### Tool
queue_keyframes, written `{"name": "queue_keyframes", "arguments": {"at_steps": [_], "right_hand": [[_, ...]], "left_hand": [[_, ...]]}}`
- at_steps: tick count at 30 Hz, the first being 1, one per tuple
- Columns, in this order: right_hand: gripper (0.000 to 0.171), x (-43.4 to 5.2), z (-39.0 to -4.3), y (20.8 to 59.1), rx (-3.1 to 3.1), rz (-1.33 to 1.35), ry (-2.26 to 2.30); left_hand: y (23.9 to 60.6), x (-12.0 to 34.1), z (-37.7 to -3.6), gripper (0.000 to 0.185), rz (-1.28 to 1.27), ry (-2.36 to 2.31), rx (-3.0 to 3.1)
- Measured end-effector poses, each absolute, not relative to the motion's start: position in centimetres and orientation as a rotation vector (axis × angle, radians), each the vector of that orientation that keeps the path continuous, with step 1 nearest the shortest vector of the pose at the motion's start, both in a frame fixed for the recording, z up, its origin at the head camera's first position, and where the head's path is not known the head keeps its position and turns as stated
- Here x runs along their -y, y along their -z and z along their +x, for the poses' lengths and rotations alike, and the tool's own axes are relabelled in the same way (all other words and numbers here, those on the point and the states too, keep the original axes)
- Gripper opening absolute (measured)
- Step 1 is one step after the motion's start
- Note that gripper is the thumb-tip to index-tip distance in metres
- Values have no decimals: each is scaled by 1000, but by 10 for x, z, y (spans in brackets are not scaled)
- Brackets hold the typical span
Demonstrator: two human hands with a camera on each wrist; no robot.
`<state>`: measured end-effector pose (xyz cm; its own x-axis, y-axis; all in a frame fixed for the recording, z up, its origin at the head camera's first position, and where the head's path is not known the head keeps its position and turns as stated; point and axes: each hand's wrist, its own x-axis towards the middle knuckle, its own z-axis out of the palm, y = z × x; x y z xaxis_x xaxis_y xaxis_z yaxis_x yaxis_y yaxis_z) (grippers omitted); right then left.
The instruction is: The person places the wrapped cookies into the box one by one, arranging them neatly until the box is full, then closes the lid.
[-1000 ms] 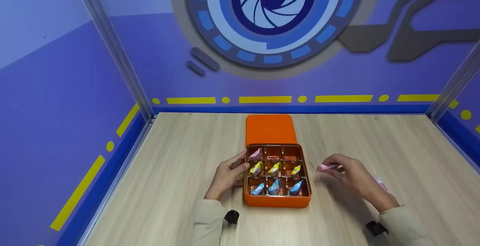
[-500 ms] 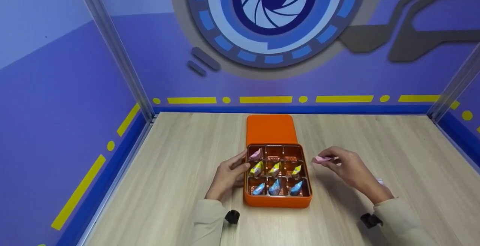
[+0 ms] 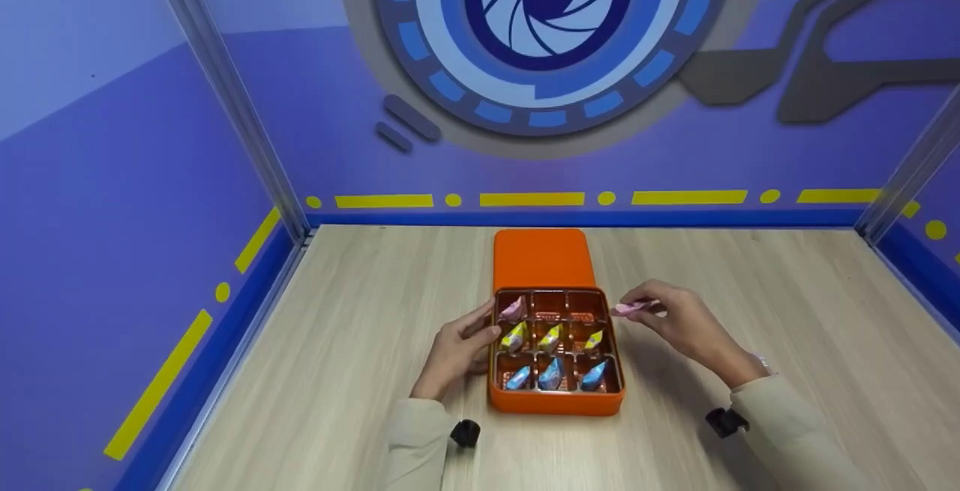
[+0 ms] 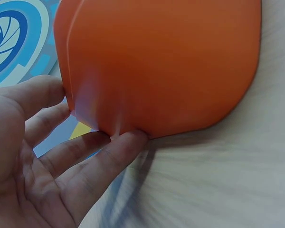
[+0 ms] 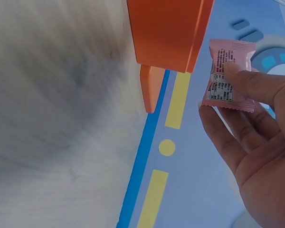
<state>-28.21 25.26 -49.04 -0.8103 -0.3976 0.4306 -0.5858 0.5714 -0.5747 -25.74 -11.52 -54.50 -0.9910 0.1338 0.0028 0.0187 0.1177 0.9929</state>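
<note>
Left hand (image 3: 455,348): rests palm-inward, fingers nearly straight and together, fingertips (image 4: 133,140) pressed flat against a surface; thumb lies apart from the fingers. Forearm in a beige sleeve, angled in from below.

Right hand (image 3: 675,321): raised, thumb and forefinger (image 5: 249,80) pinched together, remaining fingers loosely extended beneath. Right forearm, also beige-sleeved, reaches diagonally forward-left. Hands are well apart.

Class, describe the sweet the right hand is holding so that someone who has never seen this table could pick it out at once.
Start at the orange box in the middle of the wooden table. Just off its far right corner, the right hand pinches a small pink packet above the table. Unlike the pink, yellow and blue sweets lying in the box's compartments, this one is outside the box, in the fingers.
</note>
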Motion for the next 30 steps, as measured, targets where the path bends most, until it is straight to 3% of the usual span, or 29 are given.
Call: {"name": "queue_keyframes", "arguments": {"at_steps": [30], "right_hand": [[18,-233,-309,485,2604,892,-1150]], "left_hand": [[545,115,-257,56,173,-2039,-2247]]}}
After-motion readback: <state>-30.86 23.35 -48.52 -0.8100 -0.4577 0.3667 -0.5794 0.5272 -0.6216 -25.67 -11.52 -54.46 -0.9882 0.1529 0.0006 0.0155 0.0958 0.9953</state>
